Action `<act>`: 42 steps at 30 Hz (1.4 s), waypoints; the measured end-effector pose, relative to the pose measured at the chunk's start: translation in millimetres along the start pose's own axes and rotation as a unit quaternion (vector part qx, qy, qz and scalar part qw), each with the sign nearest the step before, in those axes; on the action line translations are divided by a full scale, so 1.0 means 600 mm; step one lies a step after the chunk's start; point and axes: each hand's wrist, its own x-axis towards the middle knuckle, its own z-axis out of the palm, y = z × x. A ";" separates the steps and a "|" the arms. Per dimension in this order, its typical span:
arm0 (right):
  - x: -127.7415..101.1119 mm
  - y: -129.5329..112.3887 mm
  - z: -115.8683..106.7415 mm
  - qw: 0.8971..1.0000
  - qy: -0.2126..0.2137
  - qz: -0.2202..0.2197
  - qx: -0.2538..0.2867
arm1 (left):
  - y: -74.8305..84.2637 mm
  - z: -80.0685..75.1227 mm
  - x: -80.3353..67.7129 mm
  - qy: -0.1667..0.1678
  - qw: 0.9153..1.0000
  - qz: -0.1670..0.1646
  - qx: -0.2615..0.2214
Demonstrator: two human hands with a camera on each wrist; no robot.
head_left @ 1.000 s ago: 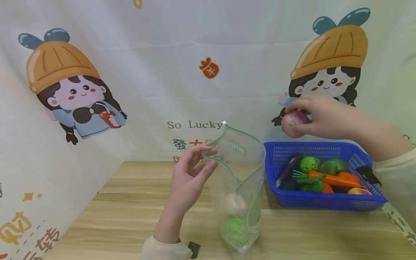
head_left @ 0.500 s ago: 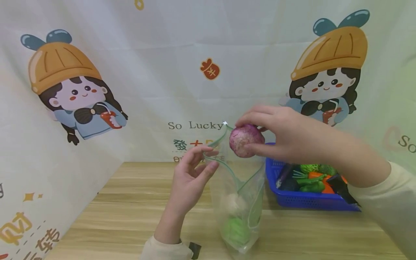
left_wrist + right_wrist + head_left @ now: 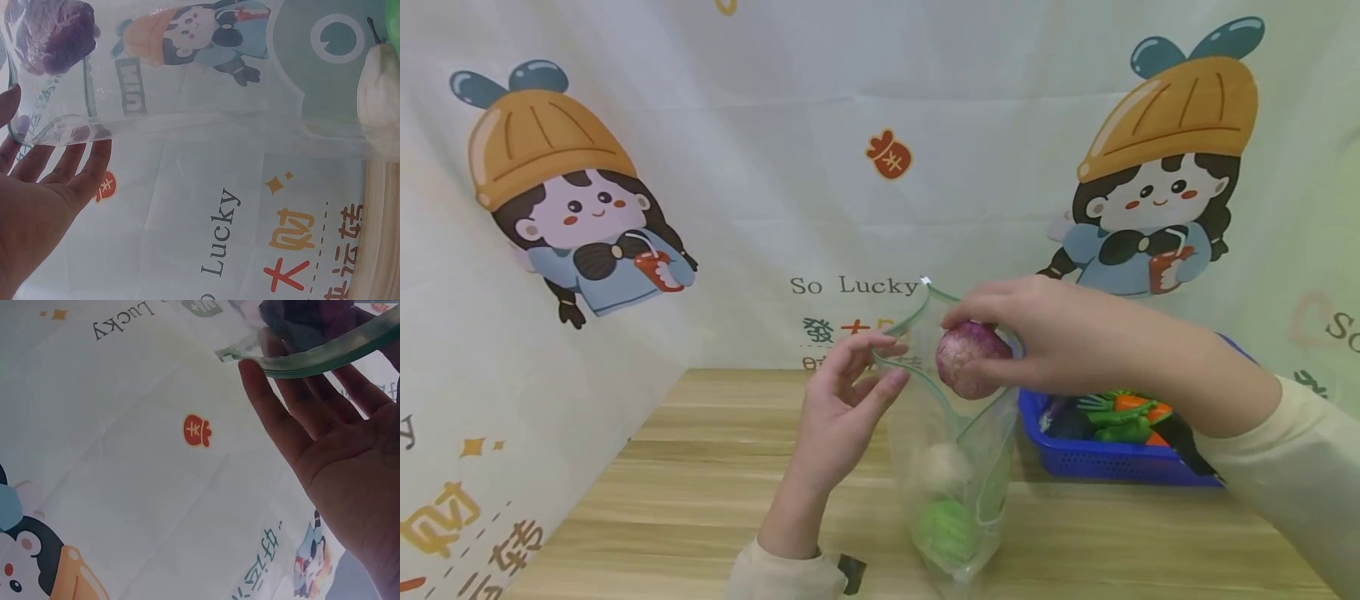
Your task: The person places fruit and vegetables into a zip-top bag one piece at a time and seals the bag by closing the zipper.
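Note:
A clear zip bag with a green rim stands upright on the table, its mouth spread. My left hand holds its left rim between thumb and fingers; in the left wrist view those fingers lie along the plastic edge. My right hand grips a red onion, lowered into the bag's mouth. In the right wrist view, the green rim crosses in front of the right fingers. Inside the bag, a pale bulb-shaped vegetable sits above a light green round one.
At the right, a blue basket holds carrots, green peppers and a dark eggplant, partly hidden by the right arm. The wooden table ends against a printed cloth backdrop.
My right hand has carried the red onion left from above the basket, then down into the bag's mouth. My left hand has stayed at the rim.

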 end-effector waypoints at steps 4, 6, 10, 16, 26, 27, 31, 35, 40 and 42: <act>0.004 0.000 0.001 0.999 -0.023 -0.016 0.023 | 0.000 0.001 0.000 0.000 1.000 0.001 0.001; 0.007 0.001 0.001 0.999 -0.032 -0.020 0.030 | 0.001 0.001 0.000 0.000 1.000 -0.001 0.000; 0.008 0.002 0.000 0.998 -0.045 -0.011 0.030 | 0.002 0.003 -0.001 0.000 1.000 -0.005 -0.004; 0.007 0.008 -0.003 0.997 -0.064 0.027 0.022 | 0.002 0.004 0.001 -0.001 1.000 -0.008 -0.007; 0.004 0.015 -0.003 1.000 -0.017 0.020 0.014 | 0.002 0.003 0.003 0.015 1.000 0.004 -0.006; 0.004 0.016 -0.004 1.000 -0.013 0.020 0.015 | 0.002 0.002 0.003 0.020 1.000 0.009 -0.005; 0.003 0.020 -0.007 1.000 0.015 0.023 0.014 | 0.003 0.003 0.003 0.045 0.998 0.031 -0.006; 0.004 0.023 -0.003 0.999 0.006 0.032 0.010 | 0.003 0.003 0.004 0.040 0.999 0.023 -0.008; 0.008 0.025 0.007 0.999 -0.041 0.030 0.012 | -0.001 0.002 0.005 0.009 1.000 -0.016 -0.002; 0.008 0.026 0.008 0.999 -0.039 0.031 0.016 | -0.003 0.001 0.004 0.005 1.000 -0.020 -0.002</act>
